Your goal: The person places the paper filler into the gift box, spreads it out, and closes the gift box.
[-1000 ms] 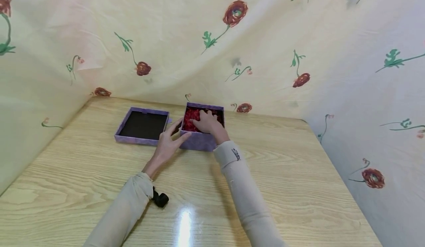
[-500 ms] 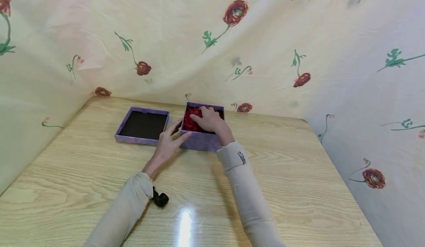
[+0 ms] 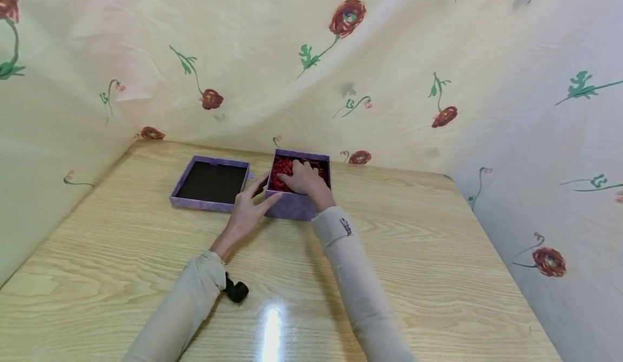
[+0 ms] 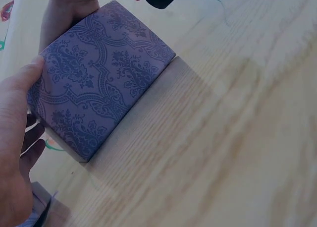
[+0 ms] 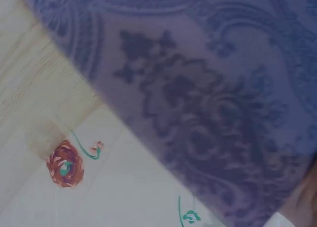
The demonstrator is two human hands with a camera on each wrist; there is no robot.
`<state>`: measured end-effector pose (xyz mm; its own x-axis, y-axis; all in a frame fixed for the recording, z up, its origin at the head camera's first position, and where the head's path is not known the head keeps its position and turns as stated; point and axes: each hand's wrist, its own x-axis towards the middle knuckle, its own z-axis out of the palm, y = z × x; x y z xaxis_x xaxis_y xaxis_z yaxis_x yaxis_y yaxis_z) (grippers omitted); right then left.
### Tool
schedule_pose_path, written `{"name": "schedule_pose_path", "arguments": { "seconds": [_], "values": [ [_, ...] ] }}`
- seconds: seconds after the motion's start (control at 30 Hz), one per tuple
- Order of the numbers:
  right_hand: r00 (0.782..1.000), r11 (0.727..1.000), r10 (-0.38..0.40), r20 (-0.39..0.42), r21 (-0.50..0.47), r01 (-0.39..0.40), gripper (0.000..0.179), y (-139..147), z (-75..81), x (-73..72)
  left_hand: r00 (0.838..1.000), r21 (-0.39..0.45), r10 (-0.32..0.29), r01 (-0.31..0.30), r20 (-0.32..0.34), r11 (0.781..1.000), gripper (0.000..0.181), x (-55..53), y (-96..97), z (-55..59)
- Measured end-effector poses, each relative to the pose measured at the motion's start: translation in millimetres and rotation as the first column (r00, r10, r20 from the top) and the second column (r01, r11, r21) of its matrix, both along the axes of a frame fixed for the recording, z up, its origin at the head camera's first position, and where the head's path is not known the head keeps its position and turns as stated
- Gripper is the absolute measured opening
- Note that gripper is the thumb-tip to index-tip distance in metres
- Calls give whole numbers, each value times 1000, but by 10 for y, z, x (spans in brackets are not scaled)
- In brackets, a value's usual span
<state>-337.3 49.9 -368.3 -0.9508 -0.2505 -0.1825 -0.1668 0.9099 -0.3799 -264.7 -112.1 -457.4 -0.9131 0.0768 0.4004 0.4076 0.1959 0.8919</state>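
Note:
A purple box (image 3: pixel 291 206) with dark damask patterning stands at the back of the table, filled with red shredded paper (image 3: pixel 280 171). My left hand (image 3: pixel 243 210) holds its near left corner, thumb against the front wall and fingers along the left side; the left wrist view shows the thumb (image 4: pixel 30 73) near the rim. Inside the box, my right hand (image 3: pixel 303 179) rests on the shreds with fingers spread, their tips partly hidden in the red strands. In the right wrist view the box's patterned wall (image 5: pixel 188 103) covers nearly everything.
Left of the box, a purple-rimmed lid (image 3: pixel 211 206) lies with its black inside up, close to the left fingers. A flower-printed cloth (image 3: pixel 272 80) hangs right behind the table (image 3: pixel 418 254). A small black device (image 3: pixel 237 291) sits at the left wrist.
My right hand lifted slightly toward the right half a second ago and is now back down on the red shreds. The left hand and the box have stayed put.

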Motion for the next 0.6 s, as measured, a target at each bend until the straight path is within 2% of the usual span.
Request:
{"name": "schedule_pose_path", "arguments": {
  "seconds": [0.33, 0.47, 0.6],
  "values": [
    [985, 983, 99, 143, 140, -119, 74, 78, -31, -81, 1000, -2, 8, -8, -7, 1000, 64, -24, 12, -16],
    [981, 983, 112, 159, 129, -133, 77, 108, -8, -78, 1000, 0, 11, -11, -2, 1000, 64, -16, 5, -14],
    [985, 985, 111, 130, 121, -126, 79, 138, 55, -35, 1000, -3, 7, -7, 8, 1000, 65, -17, 1, -6]
  ]
}}
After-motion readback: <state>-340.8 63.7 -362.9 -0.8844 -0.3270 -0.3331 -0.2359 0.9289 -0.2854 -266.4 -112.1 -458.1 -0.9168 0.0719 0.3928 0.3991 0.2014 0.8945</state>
